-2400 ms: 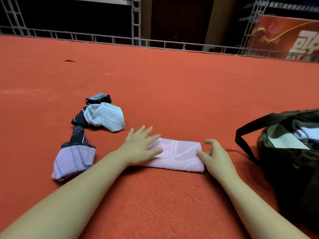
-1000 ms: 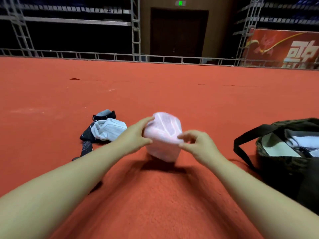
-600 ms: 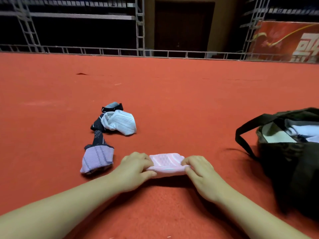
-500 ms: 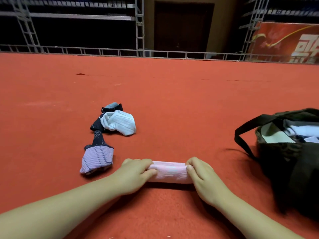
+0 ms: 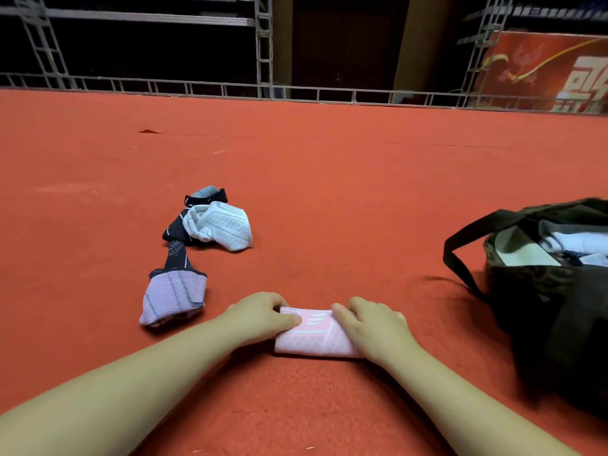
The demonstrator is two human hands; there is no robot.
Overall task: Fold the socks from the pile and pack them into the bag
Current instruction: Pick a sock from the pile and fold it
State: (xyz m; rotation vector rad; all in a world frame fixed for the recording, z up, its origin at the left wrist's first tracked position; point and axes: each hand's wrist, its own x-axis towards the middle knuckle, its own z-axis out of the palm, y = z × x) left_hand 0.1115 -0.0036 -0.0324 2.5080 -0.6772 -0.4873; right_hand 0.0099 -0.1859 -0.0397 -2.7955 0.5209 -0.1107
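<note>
i see left hand (image 5: 260, 315) and right hand (image 5: 371, 327) with fingers curled, gripping the ends of the folded pink sock (image 5: 312, 337) on the carpet (image 5: 329, 192), long axis left-right, bag (image 5: 539, 284) to its right.

Indoor event hall: wide red carpet (image 5: 329, 179), metal truss railing (image 5: 230, 88), red banner (image 5: 546, 70).

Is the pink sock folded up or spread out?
Folded. The pink sock is a small thick bundle on the carpet, gripped by both hands.
</note>
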